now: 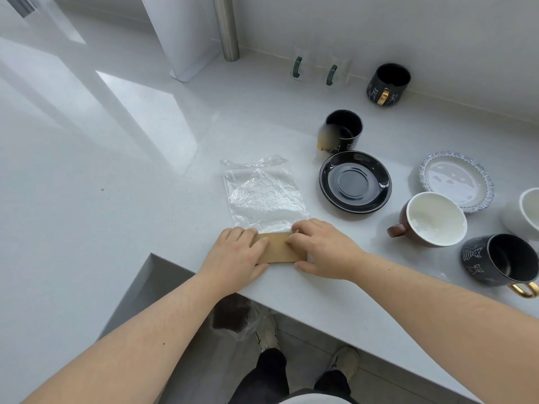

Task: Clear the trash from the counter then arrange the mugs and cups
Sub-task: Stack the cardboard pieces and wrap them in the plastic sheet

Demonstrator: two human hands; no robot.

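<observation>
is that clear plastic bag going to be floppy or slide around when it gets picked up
The bag looks thin and crinkled, so probably floppy and very light. It lies flat on the smooth counter, so it may slide; both hands press its brown card end.

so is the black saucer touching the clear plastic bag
Apart. The head view shows a strip of bare counter between the black saucer and the clear plastic bag.

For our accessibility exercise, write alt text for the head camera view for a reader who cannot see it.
A person's left hand and right hand press on a brown cardboard piece at the near end of a clear plastic bag on a white counter. To the right sit a black saucer, dark mugs and a white-lined cup.
</observation>
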